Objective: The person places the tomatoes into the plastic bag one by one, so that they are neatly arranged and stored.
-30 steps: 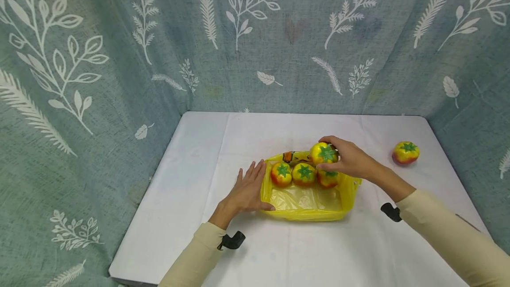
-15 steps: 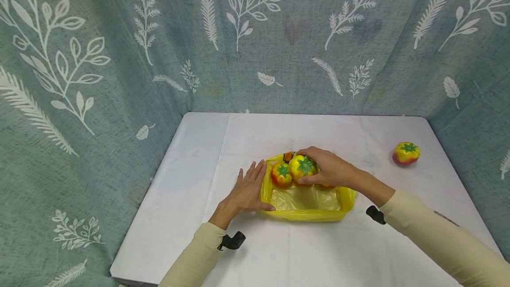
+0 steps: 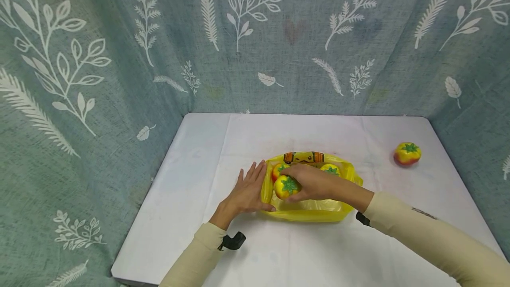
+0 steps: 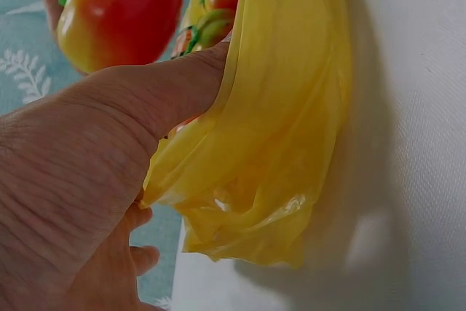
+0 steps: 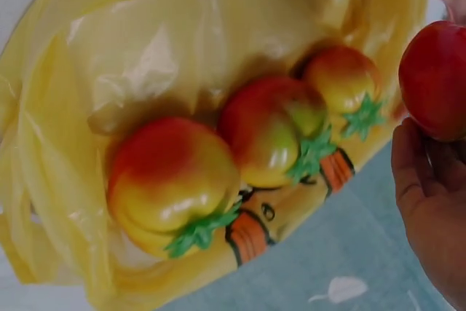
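Observation:
In the head view, my right hand (image 3: 308, 182) grips a yellow-red toy tomato (image 3: 287, 187) with a green star-shaped top, held above the left part of a yellow plastic bag (image 3: 307, 216) spread open like a tray. Three similar toy tomatoes lie in a row along the bag's far side; the right wrist view shows the near one (image 5: 175, 187), the middle one (image 5: 271, 130) and the far one (image 5: 342, 81). My left hand (image 3: 245, 191) rests against the bag's left side, fingers straight and spread, its thumb (image 4: 182, 81) over the rim.
Another toy tomato (image 3: 407, 153) sits on the white-covered table (image 3: 191, 172) toward the right back corner. Blue-green curtains (image 3: 295, 79) with white leaf prints hang behind the table and along both sides.
My right hand has carried the held toy tomato left and nearer, from over the row's right end to the bag's left part. My left hand has stayed in place.

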Available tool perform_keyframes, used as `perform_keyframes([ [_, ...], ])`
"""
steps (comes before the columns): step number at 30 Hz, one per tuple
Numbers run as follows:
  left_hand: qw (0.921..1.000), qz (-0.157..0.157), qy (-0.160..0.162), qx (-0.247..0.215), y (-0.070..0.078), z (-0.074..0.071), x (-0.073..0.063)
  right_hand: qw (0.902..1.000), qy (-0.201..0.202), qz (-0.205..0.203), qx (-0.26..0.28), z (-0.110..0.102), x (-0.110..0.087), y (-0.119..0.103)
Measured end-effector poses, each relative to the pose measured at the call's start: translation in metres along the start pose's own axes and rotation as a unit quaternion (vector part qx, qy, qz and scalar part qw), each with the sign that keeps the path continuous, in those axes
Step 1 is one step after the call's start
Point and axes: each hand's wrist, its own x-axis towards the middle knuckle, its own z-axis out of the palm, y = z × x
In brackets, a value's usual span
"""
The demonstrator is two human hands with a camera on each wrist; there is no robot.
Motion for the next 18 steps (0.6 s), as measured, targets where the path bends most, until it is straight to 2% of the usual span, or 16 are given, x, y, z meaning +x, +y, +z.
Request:
perform_keyframes([
  [7,1.0000,-0.001,-0.001,-0.003,0.001,-0.002,0.000,0.9995,-0.020,-0.008,-0.023,0.009,0.006,-0.005],
  [15,0.9999,0.008,0.006,0.004,0.002,-0.003,-0.003,0.9973,-0.050,0.016,-0.050,0.016,0.012,-0.006],
  [18,0.9999,0.011,0.009,0.006,0.002,-0.003,-0.003,0.9962,-0.055,0.006,-0.068,0.021,0.013,-0.007],
])
